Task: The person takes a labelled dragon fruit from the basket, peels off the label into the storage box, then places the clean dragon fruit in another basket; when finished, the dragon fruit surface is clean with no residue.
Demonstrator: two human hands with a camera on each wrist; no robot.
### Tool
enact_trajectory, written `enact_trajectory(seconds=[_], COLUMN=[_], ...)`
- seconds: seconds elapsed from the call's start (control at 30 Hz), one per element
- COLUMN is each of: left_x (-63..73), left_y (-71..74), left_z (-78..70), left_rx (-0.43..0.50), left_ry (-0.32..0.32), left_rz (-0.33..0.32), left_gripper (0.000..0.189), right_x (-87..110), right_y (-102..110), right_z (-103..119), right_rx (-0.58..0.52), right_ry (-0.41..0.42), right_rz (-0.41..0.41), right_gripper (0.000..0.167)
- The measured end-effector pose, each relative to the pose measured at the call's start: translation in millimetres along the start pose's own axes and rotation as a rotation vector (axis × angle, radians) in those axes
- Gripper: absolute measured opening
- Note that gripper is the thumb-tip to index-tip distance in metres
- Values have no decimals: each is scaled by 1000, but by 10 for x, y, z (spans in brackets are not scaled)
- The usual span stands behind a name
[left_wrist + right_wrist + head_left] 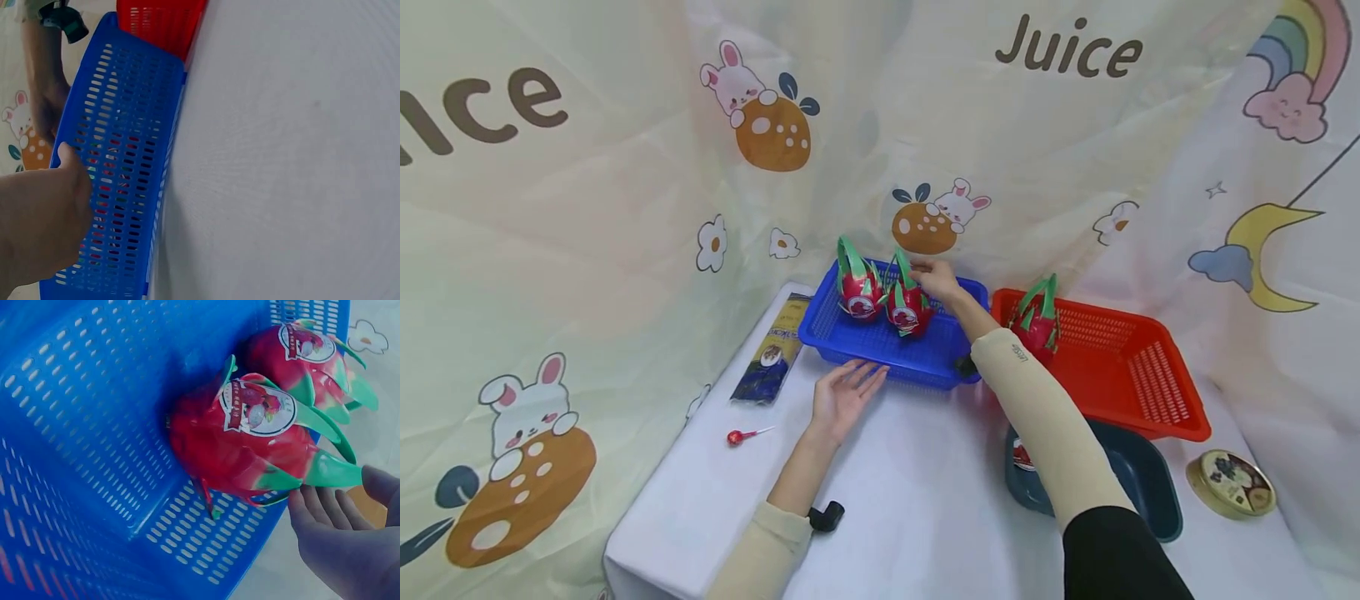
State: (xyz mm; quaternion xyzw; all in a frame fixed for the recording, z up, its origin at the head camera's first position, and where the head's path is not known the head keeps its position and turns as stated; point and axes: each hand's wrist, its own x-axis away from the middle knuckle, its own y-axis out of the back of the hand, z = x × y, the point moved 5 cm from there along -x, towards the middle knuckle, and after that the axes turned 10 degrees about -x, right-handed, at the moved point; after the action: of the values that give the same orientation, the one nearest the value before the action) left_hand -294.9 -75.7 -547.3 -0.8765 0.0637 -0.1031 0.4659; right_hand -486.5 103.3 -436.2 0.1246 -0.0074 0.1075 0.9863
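Two dragon fruit-shaped bags, red with green leaf-like handles, stand in the blue basket (pixel 880 354): one at the left (pixel 859 292) and one nearer the middle (pixel 908 307). My right hand (pixel 934 279) is at the green leaves of the middle bag. In the right wrist view its fingers (pixel 334 509) are fairly straight and touch the leaf's lower edge, the thumb by the tip. Palm up, my left hand (pixel 846 398) is at the basket's front wall, its fingers extended. The left wrist view shows the thumb beside the slotted wall (pixel 119 169); contact is unclear.
Right of the blue basket stands a red basket (pixel 1138 367) with another dragon fruit bag (pixel 1037 329). A dark teal bin (pixel 1157 500) and a round gold tin (pixel 1231 483) are in front. At the left lie a flat blue-gold packet (pixel 772 350) and a red lollipop (pixel 737 437).
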Motion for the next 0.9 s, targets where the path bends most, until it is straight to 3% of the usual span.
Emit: enact_trajectory(seconds=[0.13, 0.3, 0.4, 0.6, 0.73, 0.9], left_x=[3, 0, -8, -9, -14, -9], left_y=[20, 0, -23, -22, -31, -34], left_z=[14, -6, -27, -44, -68, -36], left_rx=[21, 5, -13, -16, -22, -9], left_ry=[11, 16, 13, 22, 9, 15], left_rz=[-8, 0, 9, 4, 10, 13], left_gripper=[49, 47, 51, 45, 38, 52], right_x=[25, 86, 144, 243, 322, 581], right_y=[-47, -48, -19, 159, 272, 432], right_z=[-5, -3, -3, -25, 93, 275], right_rx=[64, 154, 150, -64, -221, -302], right_ry=[-15, -19, -26, -41, -45, -55], right_rz=[-30, -211, -273, -265, -221, -197], right_gripper=[43, 30, 29, 33, 37, 39])
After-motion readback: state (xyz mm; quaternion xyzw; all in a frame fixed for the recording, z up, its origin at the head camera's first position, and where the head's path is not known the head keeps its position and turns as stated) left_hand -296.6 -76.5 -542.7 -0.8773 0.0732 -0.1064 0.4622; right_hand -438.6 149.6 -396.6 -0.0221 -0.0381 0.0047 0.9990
